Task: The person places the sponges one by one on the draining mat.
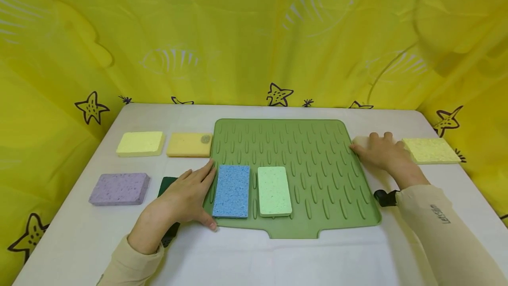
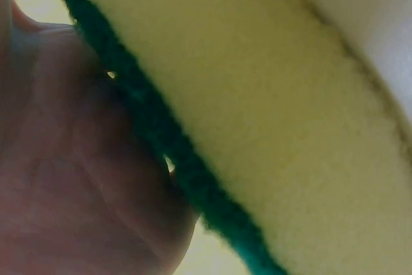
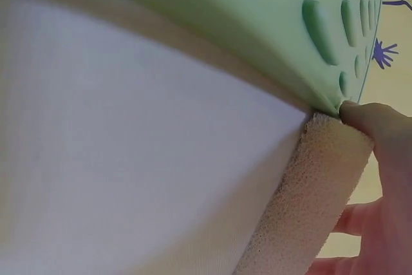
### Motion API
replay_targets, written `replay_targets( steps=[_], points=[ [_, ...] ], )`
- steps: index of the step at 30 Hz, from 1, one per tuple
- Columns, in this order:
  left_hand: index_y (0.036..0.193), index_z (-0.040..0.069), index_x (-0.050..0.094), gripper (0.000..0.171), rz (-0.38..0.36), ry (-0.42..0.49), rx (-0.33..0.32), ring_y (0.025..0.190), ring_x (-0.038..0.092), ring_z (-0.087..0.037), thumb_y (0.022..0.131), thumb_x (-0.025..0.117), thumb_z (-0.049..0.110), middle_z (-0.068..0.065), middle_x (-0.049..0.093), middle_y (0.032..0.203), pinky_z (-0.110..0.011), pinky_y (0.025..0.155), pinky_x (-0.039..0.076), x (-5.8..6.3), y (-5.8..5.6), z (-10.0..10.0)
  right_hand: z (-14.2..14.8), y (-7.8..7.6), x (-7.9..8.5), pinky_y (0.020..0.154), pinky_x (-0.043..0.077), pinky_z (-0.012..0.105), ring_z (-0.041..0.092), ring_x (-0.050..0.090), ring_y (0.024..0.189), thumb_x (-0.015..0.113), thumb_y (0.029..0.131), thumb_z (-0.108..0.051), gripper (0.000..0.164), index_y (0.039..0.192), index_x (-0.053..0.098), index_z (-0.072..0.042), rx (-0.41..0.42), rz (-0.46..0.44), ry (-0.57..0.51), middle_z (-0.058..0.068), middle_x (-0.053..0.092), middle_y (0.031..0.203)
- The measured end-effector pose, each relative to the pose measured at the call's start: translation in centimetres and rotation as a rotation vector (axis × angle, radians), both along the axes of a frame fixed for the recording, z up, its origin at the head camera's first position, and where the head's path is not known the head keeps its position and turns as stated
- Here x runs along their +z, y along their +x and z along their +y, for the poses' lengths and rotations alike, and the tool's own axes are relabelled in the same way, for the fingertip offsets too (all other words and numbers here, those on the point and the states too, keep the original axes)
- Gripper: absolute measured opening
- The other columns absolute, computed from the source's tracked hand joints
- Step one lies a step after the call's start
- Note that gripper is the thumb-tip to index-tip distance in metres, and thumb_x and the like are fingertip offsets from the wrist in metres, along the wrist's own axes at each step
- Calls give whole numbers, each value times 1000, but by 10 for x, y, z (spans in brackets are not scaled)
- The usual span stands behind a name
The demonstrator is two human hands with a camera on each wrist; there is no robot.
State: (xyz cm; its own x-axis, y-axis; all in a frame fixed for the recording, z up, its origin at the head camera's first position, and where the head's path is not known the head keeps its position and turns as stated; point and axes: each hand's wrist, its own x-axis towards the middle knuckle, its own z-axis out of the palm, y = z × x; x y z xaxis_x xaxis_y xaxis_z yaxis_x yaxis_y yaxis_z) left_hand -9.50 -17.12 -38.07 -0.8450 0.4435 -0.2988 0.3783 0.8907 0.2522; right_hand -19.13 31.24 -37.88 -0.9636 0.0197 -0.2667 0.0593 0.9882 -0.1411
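Observation:
My left hand (image 1: 190, 193) lies along the left edge of a green silicone drying mat (image 1: 317, 153), fingers extended, thumb at the front-left corner. Beneath that hand is a partly hidden sponge with a dark green scouring layer (image 2: 154, 114) and thick yellow foam (image 2: 244, 94). On the mat, a blue sponge (image 1: 232, 191) is closest to the left fingers, with a pale green sponge (image 1: 274, 191) right of it. My right hand (image 1: 382, 153) is at the mat's right edge, thumb tip at the rim, other fingers beside a beige sponge (image 3: 309, 191) it partly covers.
At the left are a pale yellow sponge (image 1: 140, 143), an orange-yellow sponge (image 1: 188, 144) beside the mat and a purple sponge (image 1: 120, 189). A speckled yellow sponge (image 1: 431, 151) lies right of my right hand. A yellow patterned curtain (image 1: 238, 47) surrounds the white table (image 1: 238, 259).

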Motion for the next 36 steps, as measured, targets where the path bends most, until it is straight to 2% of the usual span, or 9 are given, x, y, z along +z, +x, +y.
replay_targets(
  steps=[7,16,25,36],
  points=[
    [155,-3,22,140,-5,0,3,151,23,-36,53,86,66,-19,12,166,-57,123,19,0,0,0,1,3,4,67,41,69,66,36,97,35,95,-67,89,131,36,14,1,33,-12,45,29,125],
    [155,-3,22,139,-2,-4,-3,151,23,-36,53,86,65,-19,11,166,-56,123,19,0,1,0,-1,5,4,60,41,59,60,39,92,40,95,-62,82,131,40,11,13,86,-18,42,33,124],
    [155,-3,22,138,3,-6,-2,151,23,-36,54,86,65,-19,11,166,-56,124,19,0,1,0,-6,9,6,68,41,66,67,39,104,46,93,-63,82,136,41,7,37,153,-22,42,31,137],
    [155,-3,22,139,2,-3,3,151,24,-37,53,86,66,-19,11,166,-57,123,20,0,1,0,-18,13,14,72,42,67,66,43,102,52,92,-60,80,134,43,8,82,219,-17,41,34,136]
  ],
)
